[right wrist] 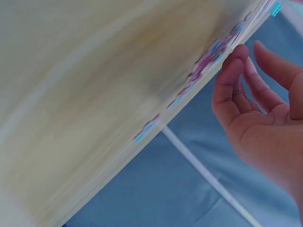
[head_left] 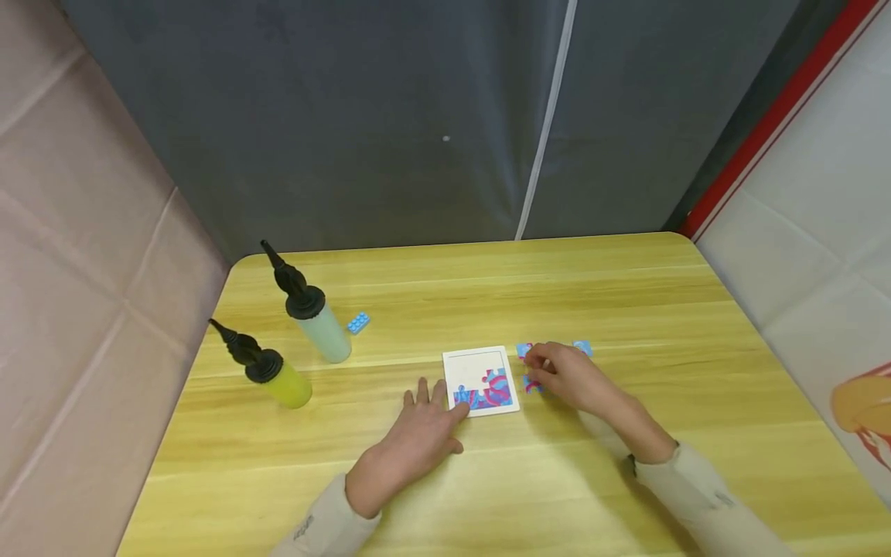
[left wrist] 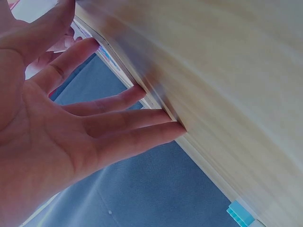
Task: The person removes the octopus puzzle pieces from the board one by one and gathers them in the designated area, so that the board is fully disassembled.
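A white square puzzle tray (head_left: 468, 371) lies on the table, its lower part filled with blue and pink jigsaw pieces (head_left: 493, 393). My left hand (head_left: 418, 437) is spread flat at the tray's lower left, thumb over its corner. In the left wrist view its straight fingers (left wrist: 137, 135) reach down to the tabletop. Right of the tray, my right hand (head_left: 574, 379) hovers over loose puzzle pieces (head_left: 524, 351) and partly hides them. The right wrist view shows its fingers (right wrist: 227, 97) bent, the thumb apart from them, and nothing visible between.
Another loose piece (head_left: 583, 347) lies beyond the right hand. To the left, two hand pumps with black nozzles stand tilted in view, one pale green (head_left: 326, 336) and one yellow (head_left: 288, 387). A blue toy brick (head_left: 358, 322) lies beside the green pump. A dark curtain (head_left: 390, 139) hangs behind the table.
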`<state>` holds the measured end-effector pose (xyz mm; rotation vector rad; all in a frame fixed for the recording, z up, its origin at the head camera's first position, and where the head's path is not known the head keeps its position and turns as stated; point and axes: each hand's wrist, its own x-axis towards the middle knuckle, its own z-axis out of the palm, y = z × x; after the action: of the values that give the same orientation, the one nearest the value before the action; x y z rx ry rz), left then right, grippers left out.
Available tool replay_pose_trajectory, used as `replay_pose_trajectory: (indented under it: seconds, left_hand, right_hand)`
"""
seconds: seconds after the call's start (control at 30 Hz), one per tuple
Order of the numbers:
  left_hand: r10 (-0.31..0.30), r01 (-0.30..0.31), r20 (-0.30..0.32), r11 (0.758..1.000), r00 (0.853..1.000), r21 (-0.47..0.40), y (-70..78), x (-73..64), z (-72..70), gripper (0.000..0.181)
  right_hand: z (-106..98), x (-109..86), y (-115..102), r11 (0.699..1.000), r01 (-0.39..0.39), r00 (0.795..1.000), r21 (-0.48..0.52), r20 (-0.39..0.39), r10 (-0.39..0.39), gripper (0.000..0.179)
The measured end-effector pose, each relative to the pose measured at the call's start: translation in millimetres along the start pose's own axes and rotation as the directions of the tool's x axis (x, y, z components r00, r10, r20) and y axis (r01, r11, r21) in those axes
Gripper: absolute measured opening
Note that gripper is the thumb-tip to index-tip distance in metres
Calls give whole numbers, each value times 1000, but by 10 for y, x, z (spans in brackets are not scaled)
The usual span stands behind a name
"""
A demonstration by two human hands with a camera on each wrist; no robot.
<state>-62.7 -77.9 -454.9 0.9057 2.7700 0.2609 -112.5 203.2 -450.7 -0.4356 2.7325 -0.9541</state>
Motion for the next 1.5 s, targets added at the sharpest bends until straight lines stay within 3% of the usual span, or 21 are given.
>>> replay_pose_trajectory:
  seconds: [0.33, 0.6, 0.97, 1.5]
  left_hand:
    - [6, -6, -4, 1000, 1000, 20, -5, 17, -1, 43]
    - [-1, 1, 12, 1000, 1000, 28, 4, 20, -2, 45]
    - [-1, 1, 8, 1000, 1000, 29, 8, 9, -23, 46]
    - [1, -1, -10, 1000, 1000, 26, 6, 10, -1, 46]
  right_hand:
    - [104, 162, -191, 998, 38, 997, -43, 62, -35, 27]
    - [164, 208, -268, 990, 32, 997, -134, 73, -22, 26]
    - [195, 201, -273, 991, 23, 997, -131, 73, -14, 15]
    - [213, 188, -225, 995, 92, 995, -39, 29, -91, 2]
